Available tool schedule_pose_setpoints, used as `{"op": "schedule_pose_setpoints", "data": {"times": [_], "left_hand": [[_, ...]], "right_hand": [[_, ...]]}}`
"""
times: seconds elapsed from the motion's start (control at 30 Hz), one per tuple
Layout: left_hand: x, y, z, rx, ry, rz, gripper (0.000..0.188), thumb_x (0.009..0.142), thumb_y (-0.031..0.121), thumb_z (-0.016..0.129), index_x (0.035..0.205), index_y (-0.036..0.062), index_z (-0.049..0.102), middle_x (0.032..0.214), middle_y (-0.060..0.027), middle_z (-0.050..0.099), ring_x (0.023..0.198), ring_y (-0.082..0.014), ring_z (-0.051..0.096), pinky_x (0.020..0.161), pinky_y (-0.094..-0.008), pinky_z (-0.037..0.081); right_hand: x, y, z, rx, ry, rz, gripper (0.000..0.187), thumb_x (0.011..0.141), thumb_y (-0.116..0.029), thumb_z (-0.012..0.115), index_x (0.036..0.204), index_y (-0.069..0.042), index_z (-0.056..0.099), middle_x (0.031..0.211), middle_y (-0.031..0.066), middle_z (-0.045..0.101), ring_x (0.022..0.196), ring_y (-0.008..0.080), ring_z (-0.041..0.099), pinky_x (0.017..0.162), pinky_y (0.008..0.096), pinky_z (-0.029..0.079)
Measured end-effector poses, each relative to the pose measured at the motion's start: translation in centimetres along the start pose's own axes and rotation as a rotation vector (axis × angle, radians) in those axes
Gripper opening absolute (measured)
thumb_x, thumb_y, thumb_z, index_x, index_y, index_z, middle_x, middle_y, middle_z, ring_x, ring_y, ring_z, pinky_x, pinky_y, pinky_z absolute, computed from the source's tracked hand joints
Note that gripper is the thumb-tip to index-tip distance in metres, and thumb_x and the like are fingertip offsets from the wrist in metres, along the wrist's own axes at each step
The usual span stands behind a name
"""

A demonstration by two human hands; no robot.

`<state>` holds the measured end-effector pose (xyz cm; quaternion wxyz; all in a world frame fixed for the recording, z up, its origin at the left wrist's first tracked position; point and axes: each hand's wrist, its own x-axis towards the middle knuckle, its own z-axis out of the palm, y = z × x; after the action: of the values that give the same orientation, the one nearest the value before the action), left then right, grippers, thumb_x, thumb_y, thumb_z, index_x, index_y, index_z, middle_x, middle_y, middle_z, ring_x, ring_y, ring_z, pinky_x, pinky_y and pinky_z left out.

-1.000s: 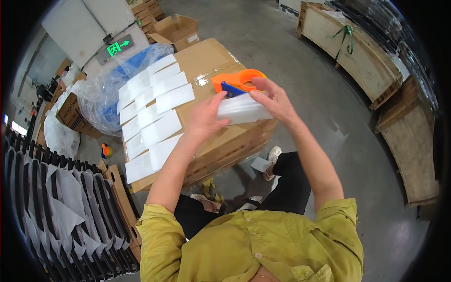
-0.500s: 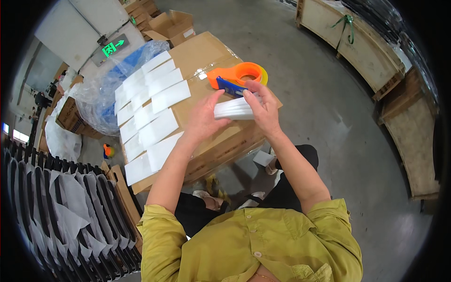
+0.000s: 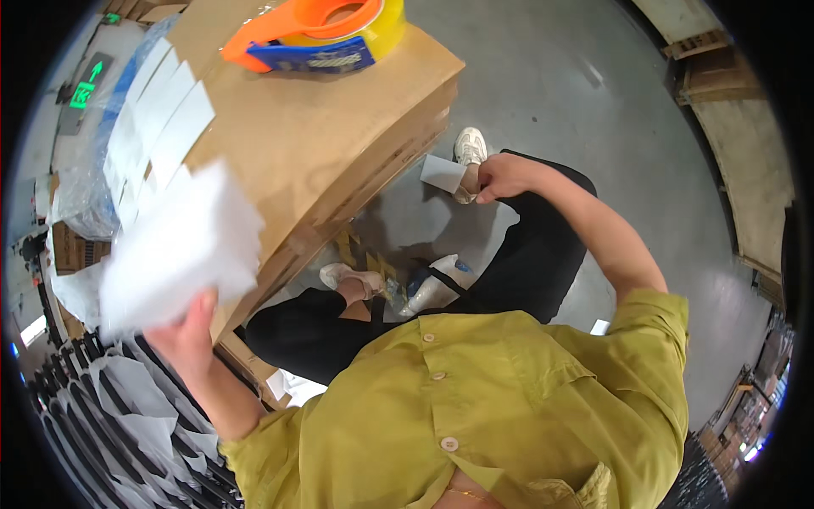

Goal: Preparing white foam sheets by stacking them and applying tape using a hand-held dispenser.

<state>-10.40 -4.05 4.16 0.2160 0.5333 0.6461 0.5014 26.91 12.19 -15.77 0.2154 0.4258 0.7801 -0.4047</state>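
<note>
In my left hand (image 3: 188,335) I grip a thick stack of white foam sheets (image 3: 182,254), held at its lower edge and tilted beside the cardboard box. Motion blurs the stack somewhat. Low by my shoe, my right hand (image 3: 506,176) is stretched down with its fingers bent and apart, holding nothing that I can see. Near its fingertips lies a single white sheet (image 3: 443,173), next to my ankle; a gap shows between them. More white foam sheets (image 3: 182,127) overlap in rows on the box top, partly hidden behind the stack.
An orange tape dispenser (image 3: 335,25) with a yellow roll and blue guard sits on the cardboard box (image 3: 339,127). Black frames wrapped in white sheeting (image 3: 110,399) stand at the lower left. Wooden crates (image 3: 721,144) line the right side.
The stack has left both hands' shared grip and moved left in my left hand alone. My right hand has let go and dropped down toward my shoe. The view has shifted and leaned down.
</note>
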Motion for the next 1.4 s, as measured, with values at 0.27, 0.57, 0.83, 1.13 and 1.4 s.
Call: {"op": "schedule_pose_setpoints", "data": {"times": [0.27,0.57,0.83,1.13,1.4], "left_hand": [[-9.3,2.0,-7.3,0.408,-0.094,-0.286,0.06,0.072,0.05,0.057,0.101,-0.0016,0.053,0.09,-0.0149,0.054,0.082,-0.0245,0.055,0.07,-0.0309,0.045],[-8.6,4.3,-4.1,0.327,0.129,-0.394,0.058,0.071,0.033,0.07,0.11,-0.0028,0.045,0.105,-0.0165,0.05,0.094,-0.0258,0.051,0.082,-0.0393,0.044],[-7.9,0.4,-3.7,-0.365,-0.426,-0.34,0.077,0.062,0.038,0.075,0.118,-0.0022,0.04,0.105,-0.0155,0.048,0.094,-0.0245,0.051,0.084,-0.035,0.043],[-10.2,-3.1,9.1,-0.612,-0.258,-0.725,0.079,0.07,0.032,0.068,0.131,0.0047,0.026,0.131,-0.0194,0.032,0.117,-0.0324,0.038,0.096,-0.043,0.035],[-11.0,-5.2,7.8,-0.606,-0.288,-0.678,0.068,0.078,0.039,0.055,0.13,0.0033,0.029,0.128,-0.0134,0.037,0.117,-0.0275,0.037,0.099,-0.0427,0.03]], "right_hand": [[18.8,4.2,10.9,-0.32,0.062,0.363,0.078,0.066,-0.051,0.065,0.125,-0.006,0.041,0.123,0.0126,0.047,0.117,0.0317,0.039,0.094,0.0481,0.025],[23.1,7.5,16.0,-0.18,0.371,0.201,0.026,0.081,-0.014,0.043,0.103,-0.007,0.056,0.093,0.0089,0.062,0.1,0.0251,0.053,0.086,0.043,0.034],[19.3,-0.8,10.9,-0.433,-0.379,-0.548,0.029,0.069,-0.024,0.055,0.088,-0.003,0.062,0.089,0.0159,0.061,0.093,0.0319,0.056,0.08,0.0367,0.045],[-4.4,-10.4,3.1,0.943,0.468,-0.646,0.017,0.08,-0.017,0.059,0.088,-0.002,0.058,0.076,0.0098,0.059,0.071,0.0137,0.057,0.063,0.0278,0.045],[-8.9,-16.4,10.0,1.479,0.64,-0.621,0.021,0.088,-0.019,0.048,0.098,-0.001,0.054,0.08,0.012,0.058,0.074,0.0189,0.058,0.065,0.0284,0.044]]}}
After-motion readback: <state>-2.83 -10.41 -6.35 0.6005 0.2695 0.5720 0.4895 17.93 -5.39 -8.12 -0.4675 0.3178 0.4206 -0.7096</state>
